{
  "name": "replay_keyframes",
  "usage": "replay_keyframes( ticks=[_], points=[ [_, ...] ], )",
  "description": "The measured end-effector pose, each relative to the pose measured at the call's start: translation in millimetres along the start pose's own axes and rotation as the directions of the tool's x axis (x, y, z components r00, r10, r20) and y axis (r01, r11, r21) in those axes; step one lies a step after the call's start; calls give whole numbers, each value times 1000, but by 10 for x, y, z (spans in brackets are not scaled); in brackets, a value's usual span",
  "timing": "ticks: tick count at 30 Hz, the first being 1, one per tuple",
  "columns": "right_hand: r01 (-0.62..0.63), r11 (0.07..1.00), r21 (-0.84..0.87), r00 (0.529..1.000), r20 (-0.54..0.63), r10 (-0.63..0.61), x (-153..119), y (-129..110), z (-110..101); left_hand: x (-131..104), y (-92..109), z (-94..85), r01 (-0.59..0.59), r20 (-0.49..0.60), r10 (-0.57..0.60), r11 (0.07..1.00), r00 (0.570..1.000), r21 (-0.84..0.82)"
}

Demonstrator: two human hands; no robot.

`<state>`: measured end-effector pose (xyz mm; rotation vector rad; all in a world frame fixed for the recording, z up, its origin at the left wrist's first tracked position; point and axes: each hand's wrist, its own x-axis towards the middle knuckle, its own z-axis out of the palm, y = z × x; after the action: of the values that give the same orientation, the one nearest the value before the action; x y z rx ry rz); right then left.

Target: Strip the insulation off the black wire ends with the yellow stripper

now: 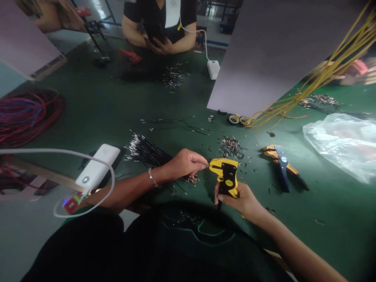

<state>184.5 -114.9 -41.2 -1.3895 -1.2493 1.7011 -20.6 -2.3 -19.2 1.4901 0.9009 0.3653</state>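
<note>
In my right hand (239, 199) is a yellow and black wire stripper (227, 176), its handles gripped low and its jaws turned to the left. My left hand (188, 163) pinches a thin dark wire (208, 162) right at those jaws; most of this wire is hidden by the fingers. Under and behind the left wrist lies a bundle of black wires (149, 149) with shiny tips at its far end and bare copper ends close to my left hand. Just beyond the stripper sits a heap of cut insulation scraps (232, 147).
A blue and orange wire stripper (282, 164) lies to the right, with a clear plastic bag (343, 145) beyond it. Yellow wires (293, 103) hang over a grey panel (264, 51). A white power bank (98, 166) with a looping cable is at left. Opposite, a person (160, 29) holds a phone.
</note>
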Motion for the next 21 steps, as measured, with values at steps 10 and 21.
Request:
replay_keyframes(
  ticks=[10, 21],
  points=[
    [-26, 999, -36, 999, -45, 24, 20, 16, 39, 2, -22, -17, -30, -13, 31, 997, 999, 66],
    [-18, 998, -57, 994, -107, 12, 32, 78, 83, 49, -50, -17, -154, -47, 164, 975, 985, 158]
  ],
)
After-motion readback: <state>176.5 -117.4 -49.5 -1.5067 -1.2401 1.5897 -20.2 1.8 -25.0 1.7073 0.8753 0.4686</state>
